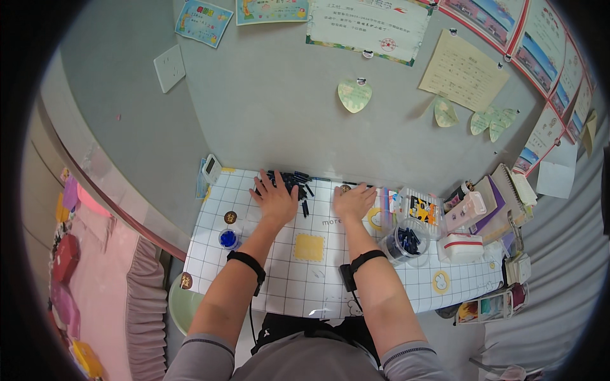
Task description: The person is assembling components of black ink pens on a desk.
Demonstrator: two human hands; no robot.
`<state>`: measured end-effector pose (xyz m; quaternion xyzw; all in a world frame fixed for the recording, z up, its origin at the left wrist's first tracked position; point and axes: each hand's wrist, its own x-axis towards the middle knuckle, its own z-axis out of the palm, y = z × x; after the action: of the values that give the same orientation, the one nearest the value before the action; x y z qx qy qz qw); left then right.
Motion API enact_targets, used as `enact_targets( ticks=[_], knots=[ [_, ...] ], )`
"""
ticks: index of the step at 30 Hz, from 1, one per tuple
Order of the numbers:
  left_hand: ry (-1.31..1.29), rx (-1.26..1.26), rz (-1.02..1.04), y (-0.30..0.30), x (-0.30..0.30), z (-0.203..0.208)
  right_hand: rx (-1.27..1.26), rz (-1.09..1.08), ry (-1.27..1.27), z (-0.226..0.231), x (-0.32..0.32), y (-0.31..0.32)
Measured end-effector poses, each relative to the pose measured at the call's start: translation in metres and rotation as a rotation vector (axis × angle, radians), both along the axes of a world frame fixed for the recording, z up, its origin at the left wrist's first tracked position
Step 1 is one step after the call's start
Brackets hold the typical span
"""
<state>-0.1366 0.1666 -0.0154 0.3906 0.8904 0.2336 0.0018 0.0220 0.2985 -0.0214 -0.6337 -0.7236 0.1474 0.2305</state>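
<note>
My left hand [277,199] lies spread over a pile of short dark cylinders [293,177], perhaps pen caps or ink cartridges; too small to tell. It covers part of the pile, at the back left of the table. One dark piece [305,208] lies apart, just right of that hand. My right hand [354,200] rests flat with its fingers apart near the table's back edge, and nothing shows in its grip. Thin dark sticks [322,179] lie along the wall between the hands. Right of my right forearm stands a clear round tub [395,252] holding similar dark pieces [408,240].
The white gridded table [273,289] meets a grey wall. A small cup of blue pieces [229,239] stands at left, a white digital clock [211,168] behind it. At right are a pink box [466,213], a white case [462,247] and upright notebooks [505,200]. A cable hangs from each wrist strap.
</note>
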Motion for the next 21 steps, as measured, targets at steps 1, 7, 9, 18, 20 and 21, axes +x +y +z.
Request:
enact_targets(
  ticks=[1,7,9,18,20,21],
  knots=[
    [-0.014,-0.020,0.029,-0.001,-0.003,0.000,0.018,0.030,-0.006,0.001,-0.003,-0.003],
    [-0.031,-0.074,0.032,0.007,-0.009,-0.010,0.183,0.130,0.031,-0.008,-0.008,-0.007],
    [-0.026,-0.045,-0.016,0.008,-0.012,-0.015,0.208,0.154,0.015,-0.011,-0.008,-0.009],
    [-0.046,0.077,-0.127,0.014,-0.010,-0.024,0.185,0.385,-0.004,-0.006,-0.013,-0.011],
    [-0.053,0.083,-0.127,0.015,-0.011,-0.025,0.155,0.416,-0.010,-0.003,-0.016,-0.012],
    [-0.023,0.180,-0.119,0.015,-0.015,-0.030,0.187,0.406,0.016,-0.004,-0.019,-0.014]
  ],
)
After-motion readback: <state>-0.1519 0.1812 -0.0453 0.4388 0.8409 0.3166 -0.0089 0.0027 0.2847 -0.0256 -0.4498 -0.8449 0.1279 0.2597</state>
